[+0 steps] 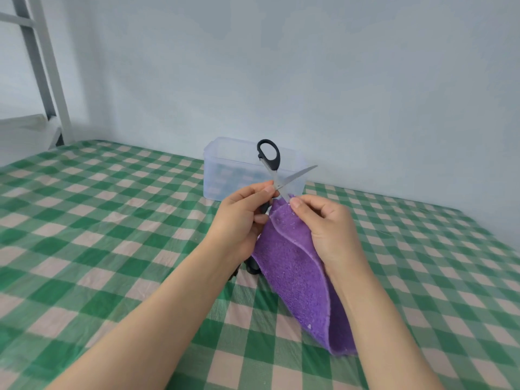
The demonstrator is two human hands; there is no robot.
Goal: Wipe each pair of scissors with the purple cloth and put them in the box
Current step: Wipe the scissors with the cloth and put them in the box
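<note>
At centre frame, the left hand [242, 218] has its fingers clamped on the open scissors [298, 176] near the pivot. The right hand [326, 223] pinches the purple cloth [295, 271] around one blade, just in front of the clear box [225, 170].

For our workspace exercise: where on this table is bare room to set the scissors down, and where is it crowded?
Bare checked tablecloth lies left of the clear box and left hand, and right of the right hand. Crowded: the middle before the box, with the open scissors, purple cloth and a dark item beneath.
</note>
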